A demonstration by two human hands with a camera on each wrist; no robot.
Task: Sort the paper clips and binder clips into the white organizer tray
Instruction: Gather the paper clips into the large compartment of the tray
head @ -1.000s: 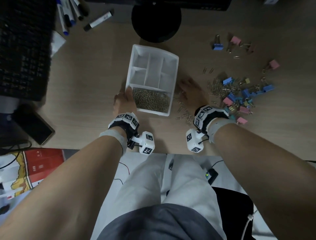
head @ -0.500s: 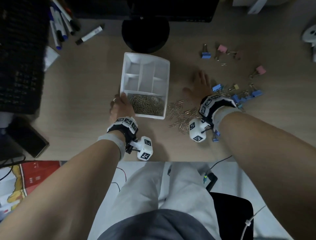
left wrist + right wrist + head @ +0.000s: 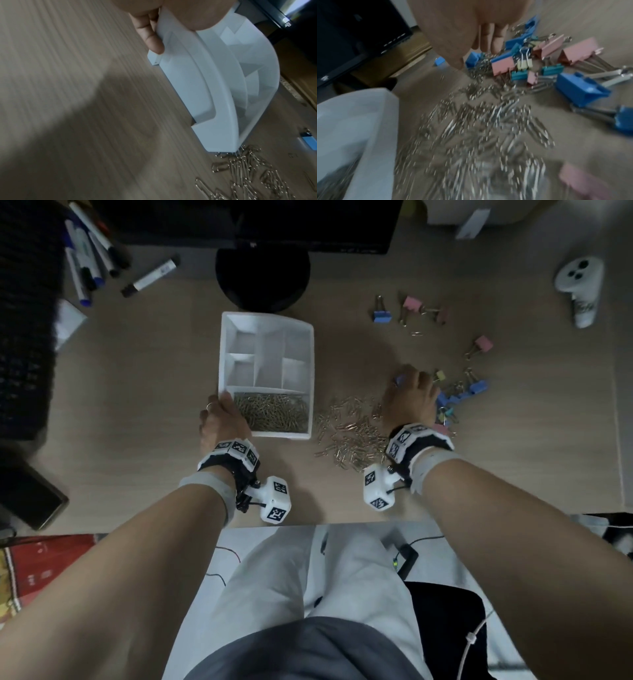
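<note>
The white organizer tray (image 3: 226,354) (image 3: 214,81) stands mid-desk, and its near long compartment holds gold paper clips (image 3: 270,412). My left hand (image 3: 222,419) grips the tray's near-left corner, fingers (image 3: 152,39) on the outer wall and thumb over the rim. Loose paper clips (image 3: 352,433) (image 3: 479,121) lie just right of the tray. Beyond them is a pile of blue, pink and teal binder clips (image 3: 459,397) (image 3: 522,59). My right hand (image 3: 409,395) (image 3: 488,39) hovers at the pile's left edge, fingers pointing down and nothing plainly pinched.
More binder clips (image 3: 382,314) lie scattered at the far right. A black monitor base (image 3: 262,278) stands right behind the tray. Markers (image 3: 150,277) and a keyboard (image 3: 24,337) are at the left, a white controller (image 3: 579,285) at the far right. The desk's front edge is close below my wrists.
My right hand has moved right, from the loose paper clips to the binder clip pile, and its flat fingers now bend down. The left hand stays on the tray corner.
</note>
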